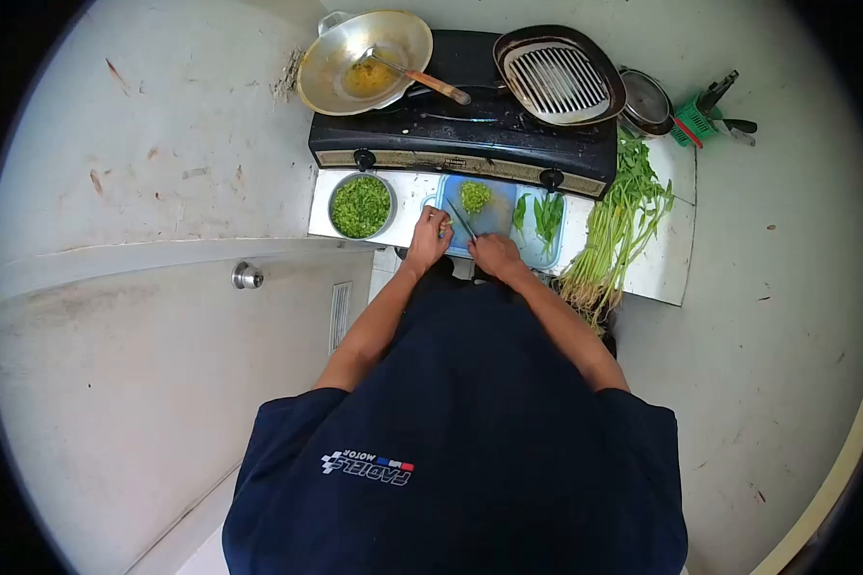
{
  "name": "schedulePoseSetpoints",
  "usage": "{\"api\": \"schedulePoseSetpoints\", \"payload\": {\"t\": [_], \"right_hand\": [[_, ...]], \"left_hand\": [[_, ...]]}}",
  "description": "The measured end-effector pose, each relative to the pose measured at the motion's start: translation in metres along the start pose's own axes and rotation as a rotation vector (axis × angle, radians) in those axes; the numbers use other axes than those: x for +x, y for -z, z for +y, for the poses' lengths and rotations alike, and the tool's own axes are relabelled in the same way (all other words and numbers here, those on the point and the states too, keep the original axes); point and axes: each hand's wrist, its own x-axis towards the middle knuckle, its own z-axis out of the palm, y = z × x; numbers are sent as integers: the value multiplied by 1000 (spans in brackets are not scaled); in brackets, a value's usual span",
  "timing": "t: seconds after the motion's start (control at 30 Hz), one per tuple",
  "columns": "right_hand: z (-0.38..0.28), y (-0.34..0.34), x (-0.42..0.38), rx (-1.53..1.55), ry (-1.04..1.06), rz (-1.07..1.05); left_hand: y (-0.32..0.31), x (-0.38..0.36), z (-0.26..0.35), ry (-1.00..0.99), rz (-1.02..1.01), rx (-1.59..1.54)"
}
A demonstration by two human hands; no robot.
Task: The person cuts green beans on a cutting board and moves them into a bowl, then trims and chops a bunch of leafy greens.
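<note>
My right hand (495, 254) is closed around the handle of a knife (461, 219), whose blade points away and to the left over a blue cutting board (504, 192). Beside the blade, my left hand (430, 235) has its fingers curled at the board's left edge. A small pale green piece of vegetable shows at its fingertips, mostly hidden. Finely chopped greens (475, 197) lie in a small heap beyond the knife tip. Green leaves (548, 216) rest on the right part of the board. To the left stands a round bowl (390, 222) full of chopped greens.
A black gas stove (470, 144) stands behind the board, carrying a wok (321, 84) with a wooden-handled spatula (438, 87) and a ridged grill pan (558, 81). Long leafy stalks with roots (604, 235) lie at the right. Beyond are a lidded pot (647, 99) and a green utensil basket (692, 120).
</note>
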Motion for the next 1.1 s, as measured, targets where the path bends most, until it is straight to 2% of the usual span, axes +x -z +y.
{"api": "schedulePoseSetpoints", "payload": {"t": [0.07, 0.17, 0.27, 0.47, 0.77, 1.1], "right_hand": [[1, 5, -1, 22, -19, 10], [-3, 2, -9, 103, -106, 108], [-8, 2, -13, 95, -146, 151], [-14, 12, -21, 90, -37, 182], [-27, 6, -24, 98, -26, 207], [-26, -14, -6, 63, -19, 233]], "left_hand": [[-1, 2, -4, -24, -5, 23], [0, -6, -2, -193, 73, 255], [2, -8, 3, -205, 89, 298], [-1, -5, 1, -173, 95, 257], [0, -5, 3, -105, 90, 121], [0, -6, 8, -93, 109, 114]]}}
